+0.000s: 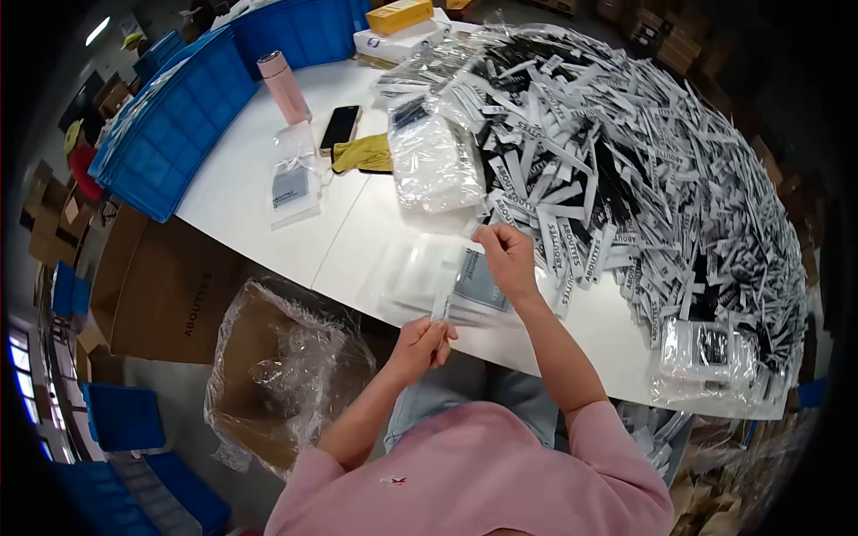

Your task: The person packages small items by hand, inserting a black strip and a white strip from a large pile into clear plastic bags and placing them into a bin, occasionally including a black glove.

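My left hand [424, 343] is closed at the table's front edge, its fingers pinched on the end of a narrow clear-and-white strip [441, 302]. Further right, my right hand [508, 259] is closed in a pinch over a clear plastic bag [413, 279]; what its fingertips hold is too small to make out. A grey printed panel [480, 284] shows on the bag, partly under my right wrist. Just behind lies a stack of clear plastic bags [435, 165]. To the right of my right hand spreads a large pile of packets printed ABOUTYES [617, 179].
On the white table [241, 196] are a pink bottle [284, 89], a phone [340, 129], a yellow glove [365, 154] and another clear bag [293, 183]. Blue crates [183, 116] border the left. A plastic-lined carton [290, 366] stands below the front edge. Wrapped packets [706, 357] lie at right.
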### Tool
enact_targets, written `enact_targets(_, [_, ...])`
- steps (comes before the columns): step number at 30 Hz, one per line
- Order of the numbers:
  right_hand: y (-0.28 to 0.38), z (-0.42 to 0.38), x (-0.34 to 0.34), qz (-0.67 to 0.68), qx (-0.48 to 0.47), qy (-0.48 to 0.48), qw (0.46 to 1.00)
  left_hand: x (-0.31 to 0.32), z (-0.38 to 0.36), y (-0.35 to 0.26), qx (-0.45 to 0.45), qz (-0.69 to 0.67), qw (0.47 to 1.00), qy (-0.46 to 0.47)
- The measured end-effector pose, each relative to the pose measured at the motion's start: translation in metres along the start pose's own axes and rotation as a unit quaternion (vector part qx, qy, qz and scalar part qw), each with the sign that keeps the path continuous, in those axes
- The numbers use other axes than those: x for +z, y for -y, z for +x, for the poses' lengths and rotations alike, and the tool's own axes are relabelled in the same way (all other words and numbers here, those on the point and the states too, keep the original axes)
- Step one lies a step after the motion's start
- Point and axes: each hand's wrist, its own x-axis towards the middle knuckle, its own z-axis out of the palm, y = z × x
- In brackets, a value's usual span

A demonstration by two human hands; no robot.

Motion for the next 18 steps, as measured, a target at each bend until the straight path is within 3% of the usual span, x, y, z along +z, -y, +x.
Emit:
enact_targets(3, [0.01,0.047,0.063,-0.053,-0.017,0.121,0.991,-0.03,-0.025,0.015,0.006,-0.101,0.991,-0.082])
enact_targets(6, [-0.015,0.105,0.136,-0.149,-0.169,0.187,0.956,-0.051,-0.04,0.019,0.022,-0.119,0.985,-0.124])
enact_targets(8, [-0.042,0.148,0.174,-0.216,-0.207,0.183,0.936,-0.06,-0.046,0.016,0.029,-0.105,0.983,-0.148])
enact_targets(10, [-0.078,0.18,0.204,-0.438,-0.243,0.076,0.862,-0.069,-0.05,0.018,0.037,-0.117,0.979,-0.163])
enact_targets(11, [-0.088,0.185,0.211,-0.433,-0.249,0.077,0.863,-0.073,-0.052,0.018,0.042,-0.114,0.978,-0.169])
enact_targets(13, [-0.105,0.183,0.214,-0.544,-0.282,0.073,0.787,-0.076,-0.057,0.017,0.026,-0.125,0.973,-0.193])
enact_targets(14, [-0.099,0.182,0.215,-0.526,-0.202,0.14,0.815,-0.079,-0.057,0.019,0.034,-0.132,0.971,-0.197])
enact_targets(18, [-0.082,0.19,0.207,-0.528,-0.12,0.21,0.814,-0.085,-0.055,0.024,0.02,-0.116,0.974,-0.194])
